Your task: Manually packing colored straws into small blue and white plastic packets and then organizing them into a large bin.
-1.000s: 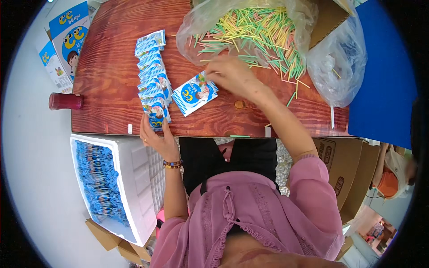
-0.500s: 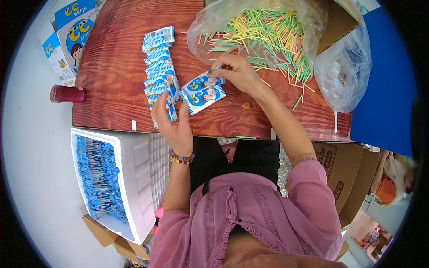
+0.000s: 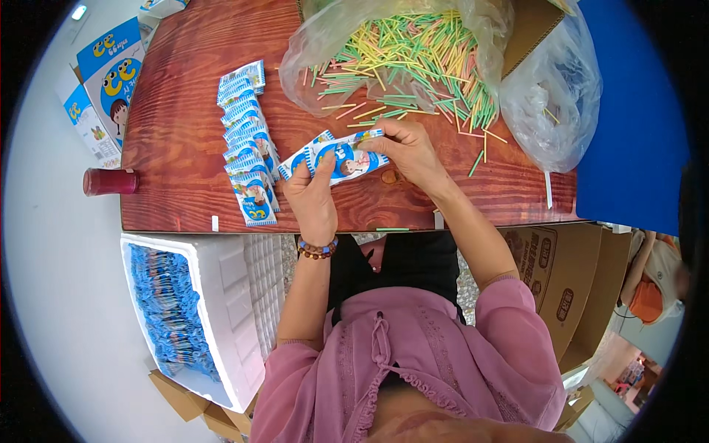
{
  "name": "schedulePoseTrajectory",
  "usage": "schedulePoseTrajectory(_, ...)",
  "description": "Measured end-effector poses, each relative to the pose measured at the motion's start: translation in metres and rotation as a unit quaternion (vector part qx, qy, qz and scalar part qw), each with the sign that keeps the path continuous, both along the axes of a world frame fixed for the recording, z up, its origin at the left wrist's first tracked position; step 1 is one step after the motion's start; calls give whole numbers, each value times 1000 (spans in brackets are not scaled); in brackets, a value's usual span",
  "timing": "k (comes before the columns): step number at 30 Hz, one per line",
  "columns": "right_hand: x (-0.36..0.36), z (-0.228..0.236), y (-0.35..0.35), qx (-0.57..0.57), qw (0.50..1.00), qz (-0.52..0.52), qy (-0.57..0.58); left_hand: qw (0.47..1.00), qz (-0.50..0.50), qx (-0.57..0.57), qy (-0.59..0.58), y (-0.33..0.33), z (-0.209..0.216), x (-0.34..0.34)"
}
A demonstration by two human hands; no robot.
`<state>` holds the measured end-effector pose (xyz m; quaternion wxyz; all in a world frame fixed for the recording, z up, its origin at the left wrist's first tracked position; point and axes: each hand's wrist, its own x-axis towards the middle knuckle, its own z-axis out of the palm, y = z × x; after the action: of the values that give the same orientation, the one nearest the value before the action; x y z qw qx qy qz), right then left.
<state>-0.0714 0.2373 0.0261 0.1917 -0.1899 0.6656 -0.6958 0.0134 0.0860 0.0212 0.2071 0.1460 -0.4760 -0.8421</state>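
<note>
Between my two hands is a small white-and-blue sachet (image 3: 346, 164) with a cartoon figure on it, raised above the red-brown wooden table. My left hand (image 3: 313, 205), with a beaded bracelet at the wrist, pinches its left end. The thumb and fingers of my right hand (image 3: 410, 153) grip its upper right end; whether a thin stick is there too is hidden. Another such sachet (image 3: 294, 164) shows partly behind the held one, by my left fingertips. Left of it runs an overlapping row of like sachets (image 3: 245, 140).
Thin pastel sticks (image 3: 421, 59) lie heaped on a clear plastic bag (image 3: 303, 85) at the back. A second clear bag (image 3: 550, 111) is at right. Printed cartons (image 3: 111, 88) and a red jar (image 3: 111, 181) stand left. Below, a white foam box (image 3: 229, 295) holds many blue packets.
My left hand has left the row and moved right, closing on a sachet. My right hand is still pinching its upper end. The view has shifted slightly.
</note>
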Motion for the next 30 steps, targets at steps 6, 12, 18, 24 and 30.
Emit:
schedulePoseTrajectory(6,2,10,16,-160,985,-55,32,995,8,100,-12,0,-9,-5)
schedulePoseTrajectory(12,8,17,21,7,966,43,253,989,-9,143,-25,7,-7,-7)
schedulePoseTrajectory(18,6,7,20,4,960,90,267,987,-43,148,-51,15,-9,-1)
schedulePoseTrajectory(24,-33,5,36,-102,979,164,66,993,5,114,-34,7,-12,4)
schedulePoseTrajectory(30,-112,5,-8,278,857,-58,430,990,8,137,-30,10,-11,10)
